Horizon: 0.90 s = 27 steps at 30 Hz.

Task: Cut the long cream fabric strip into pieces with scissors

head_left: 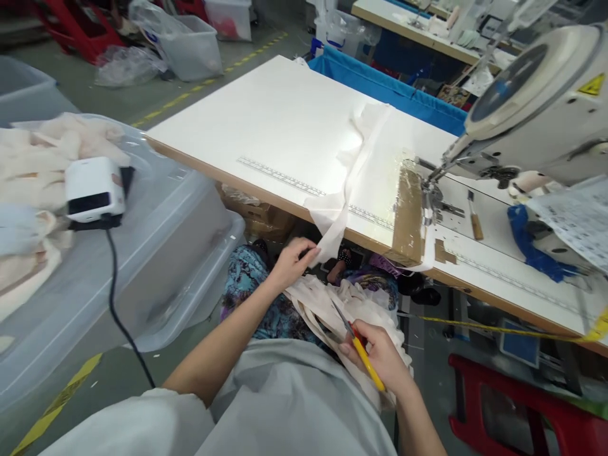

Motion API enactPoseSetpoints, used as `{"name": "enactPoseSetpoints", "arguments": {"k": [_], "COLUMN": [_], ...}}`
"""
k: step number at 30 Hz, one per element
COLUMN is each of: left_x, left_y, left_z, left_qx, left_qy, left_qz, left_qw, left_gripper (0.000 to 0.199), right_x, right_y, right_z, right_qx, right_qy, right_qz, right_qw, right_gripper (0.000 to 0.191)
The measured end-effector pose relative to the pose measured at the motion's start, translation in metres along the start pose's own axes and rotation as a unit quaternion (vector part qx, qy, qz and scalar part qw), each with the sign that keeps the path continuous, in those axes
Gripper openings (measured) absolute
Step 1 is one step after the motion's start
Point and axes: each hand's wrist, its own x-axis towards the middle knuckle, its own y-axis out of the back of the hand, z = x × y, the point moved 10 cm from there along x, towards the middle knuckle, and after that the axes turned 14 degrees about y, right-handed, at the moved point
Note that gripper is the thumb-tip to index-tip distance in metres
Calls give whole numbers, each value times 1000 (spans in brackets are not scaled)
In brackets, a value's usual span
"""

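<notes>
My left hand (295, 261) pinches the lower end of a thin pale cloth strip (357, 174), which runs up across the white table and hangs over its front edge. Held in my right hand (380, 354) are small scissors (365, 363) with yellow and red handles, their blades pointing up and to the left. A bunch of gathered cream fabric (332, 307) lies on my lap, under and beside the scissors. The right-hand fingers are wrapped round the handles, close to this fabric.
On the right of the white table (285, 114) stands a sewing machine (532, 95), with a small wooden-handled tool (474, 218) beside it. Lidded plastic bins (161, 253) at the left carry cloth and a white device (94, 189). A red stool (522, 405) is at lower right.
</notes>
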Motion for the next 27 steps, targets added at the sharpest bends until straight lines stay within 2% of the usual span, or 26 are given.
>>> {"name": "enactPoseSetpoints", "arguments": {"k": [2, 6, 8, 9, 11, 12, 15, 16, 17, 18, 20, 21, 23, 25, 27], "left_x": [-12, -50, -69, -76, -85, -88, -99, -104, -108, -110, -112, -113, -114, -114, -115], "left_y": [14, 65, 83, 87, 83, 74, 32, 21, 14, 11, 16, 18, 17, 10, -2], "left_z": [-33, -112, -133, -136, -125, -112, -56, -38, -22, -10, 9, 16, 19, 11, -2], "left_qx": [-4, -12, -21, -27, -46, -59, -85, -68, -33, 14, 110, 139, 143, 93, 11], "left_qy": [54, 177, 214, 225, 230, 223, 170, 150, 127, 102, 48, 25, 7, 39, 102], "left_qz": [25, 115, 130, 122, 83, 45, -117, -154, -170, -160, -100, -75, -68, -110, -181], "left_qw": [998, 977, 968, 966, 969, 972, 975, 974, 977, 982, 988, 987, 987, 989, 978], "left_gripper": [31, 27, 27, 29, 33, 36, 39, 37, 31, 25, 25, 29, 30, 28, 28], "right_x": [0, 3, 7, 9, 16, 19, 28, 29, 29, 28, 25, 22, 18, 17, 18], "right_y": [-1, -12, -17, -19, -21, -22, -19, -16, -14, -12, -8, -8, -7, -9, -11], "right_z": [3, 5, 2, 1, -3, -5, -8, -8, -7, -7, -5, -5, -4, -4, -4], "right_qx": [0, 51, 75, 83, 92, 92, 62, 46, 34, 26, 32, 42, 58, 54, 34], "right_qy": [-2, 0, 3, 3, 2, 2, 0, 0, -1, -2, -6, -7, -10, -12, -12], "right_qz": [-3, -25, -34, -35, -36, -35, -25, -20, -16, -13, -9, -11, -18, -35, -57], "right_qw": [1000, 998, 997, 996, 995, 995, 998, 999, 999, 1000, 999, 999, 998, 998, 998], "right_gripper": [40, 39, 38, 38, 39, 39, 41, 41, 41, 41, 41, 41, 41, 41, 41]}}
